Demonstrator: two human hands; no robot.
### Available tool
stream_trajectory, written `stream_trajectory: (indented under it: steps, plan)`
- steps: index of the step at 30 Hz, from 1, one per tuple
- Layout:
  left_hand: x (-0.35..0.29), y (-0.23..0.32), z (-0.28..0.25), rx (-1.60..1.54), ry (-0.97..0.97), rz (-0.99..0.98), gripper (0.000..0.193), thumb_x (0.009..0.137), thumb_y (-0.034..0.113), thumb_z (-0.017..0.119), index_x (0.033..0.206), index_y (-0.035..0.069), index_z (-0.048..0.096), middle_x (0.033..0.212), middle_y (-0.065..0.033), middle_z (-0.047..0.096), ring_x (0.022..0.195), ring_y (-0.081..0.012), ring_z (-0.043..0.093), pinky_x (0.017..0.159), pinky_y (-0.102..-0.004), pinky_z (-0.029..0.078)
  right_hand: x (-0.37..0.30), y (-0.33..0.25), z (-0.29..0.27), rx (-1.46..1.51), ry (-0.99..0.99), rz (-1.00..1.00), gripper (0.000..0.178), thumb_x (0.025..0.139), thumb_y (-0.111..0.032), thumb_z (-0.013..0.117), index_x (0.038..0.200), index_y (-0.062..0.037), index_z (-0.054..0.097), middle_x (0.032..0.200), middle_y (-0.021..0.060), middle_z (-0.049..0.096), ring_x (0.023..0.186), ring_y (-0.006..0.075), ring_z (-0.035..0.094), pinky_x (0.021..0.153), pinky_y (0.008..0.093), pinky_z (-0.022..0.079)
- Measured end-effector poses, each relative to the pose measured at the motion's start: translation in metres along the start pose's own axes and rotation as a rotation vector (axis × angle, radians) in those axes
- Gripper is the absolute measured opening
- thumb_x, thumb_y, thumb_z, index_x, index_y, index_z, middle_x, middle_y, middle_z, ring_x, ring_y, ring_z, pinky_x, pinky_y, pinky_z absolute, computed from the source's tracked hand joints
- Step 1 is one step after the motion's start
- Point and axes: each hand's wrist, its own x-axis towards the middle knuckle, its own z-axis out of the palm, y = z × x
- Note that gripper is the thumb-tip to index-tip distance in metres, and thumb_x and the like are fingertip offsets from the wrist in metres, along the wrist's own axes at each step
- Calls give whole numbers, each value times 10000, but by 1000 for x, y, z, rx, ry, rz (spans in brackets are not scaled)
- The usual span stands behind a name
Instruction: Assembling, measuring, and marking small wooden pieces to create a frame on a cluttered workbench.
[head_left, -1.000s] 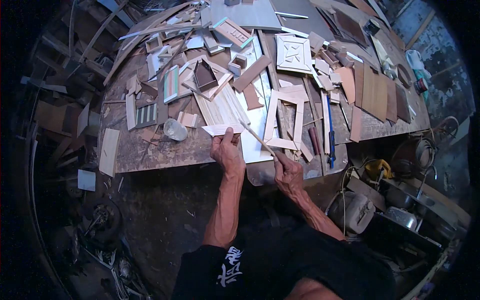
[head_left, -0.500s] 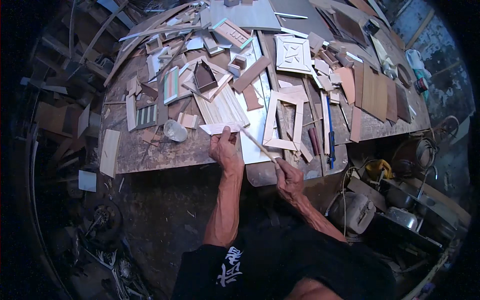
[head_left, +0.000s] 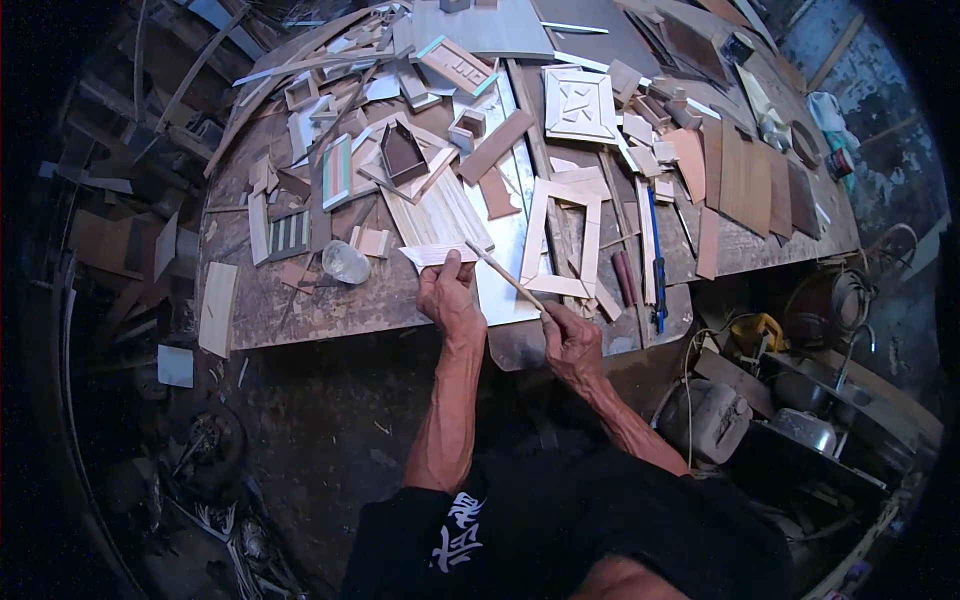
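Observation:
My left hand [head_left: 453, 302] is closed on a short pale wood strip [head_left: 428, 256] with a slanted left end, thumb on its face, near the table's front edge. My right hand [head_left: 575, 347] grips the lower end of a thin wooden stick [head_left: 508, 279]. Its far tip meets the strip's right end; whether they touch, I cannot tell. Under and beyond the strip lies a pale striped wood panel [head_left: 425, 215]. Left of my left hand stands a cloudy plastic cup [head_left: 345, 263]. A rectangular pale wood frame [head_left: 534, 236] lies beyond my right hand.
Wood offcuts, boxes and panels crowd the worktable [head_left: 300, 322]. A white square panel [head_left: 580, 105] and brown boards [head_left: 745, 185] lie farther right. A blue-handled tool [head_left: 659, 285] is at the right front. Beside me on the floor stands a dusty jerrycan [head_left: 712, 420].
My right hand has shifted slightly left, and the stick's tip has slid left along the strip's right end. My left hand still holds the strip in nearly the same place.

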Motion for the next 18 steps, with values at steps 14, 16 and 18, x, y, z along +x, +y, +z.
stream_trajectory:
  steps: [14,16,18]
  plan:
    - [3,-2,-11,4,56,31,67,836,24,634,829,7,569,765,-70,631,620,-121,583,595,-232,470,11,-10,-2,37,28,21,76,814,-60,617,848,2,646,685,133,615,594,230,599,550,328,451]
    - [1,8,-17,5,61,37,69,836,24,634,825,10,568,759,-66,628,623,-119,579,602,-233,470,12,-8,0,34,-42,51,95,818,-62,610,884,-4,646,680,153,610,599,267,605,551,341,452]
    - [1,18,-25,-7,51,40,66,840,32,635,831,11,573,773,-62,624,653,-119,573,621,-243,472,23,-9,-2,-61,-48,152,126,832,-78,596,920,-1,642,660,151,600,583,242,598,540,331,447]
